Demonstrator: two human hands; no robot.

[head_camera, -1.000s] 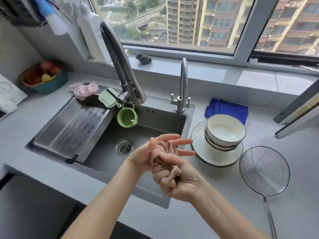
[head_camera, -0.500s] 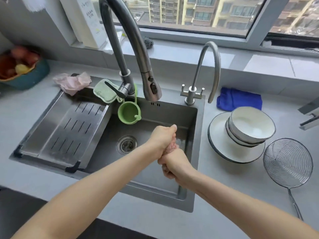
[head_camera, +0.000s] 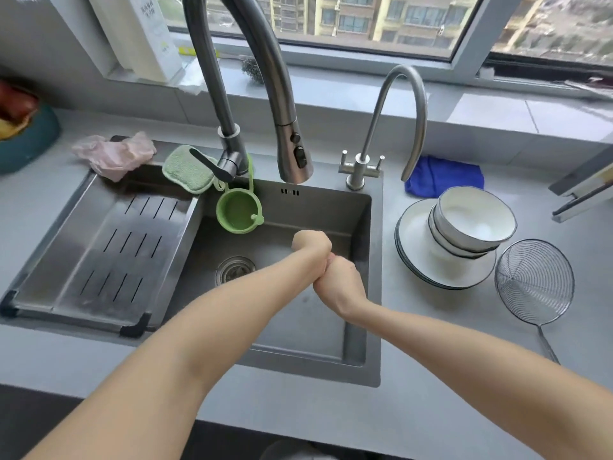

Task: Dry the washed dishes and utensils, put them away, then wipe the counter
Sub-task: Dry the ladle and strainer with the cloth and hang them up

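Note:
Over the steel sink [head_camera: 374, 293], my left hand [head_camera: 311, 252] and my right hand [head_camera: 341, 283] are clenched together, fist against fist, around a small pink cloth [head_camera: 330, 258]. Only a sliver of the cloth shows between them. On the counter to the right stand white bowls [head_camera: 471, 224] stacked on white plates [head_camera: 418, 260]. A wire skimmer [head_camera: 534, 282] lies further right, its handle toward me. A blue cloth [head_camera: 444, 175] lies behind the dishes.
A tall pull-out faucet [head_camera: 292, 141] and a smaller tap [head_camera: 361, 164] rise behind the sink. A slotted drain tray [head_camera: 109, 247] covers the sink's left half. Nearby are a green sponge [head_camera: 187, 169], a green hanging cup [head_camera: 237, 210], a pink rag [head_camera: 116, 152] and a fruit bowl [head_camera: 20, 134].
My left hand's fingers, spread a second ago, have closed round the pink cloth, and both fists have moved forward over the basin. The view has come closer to the sink.

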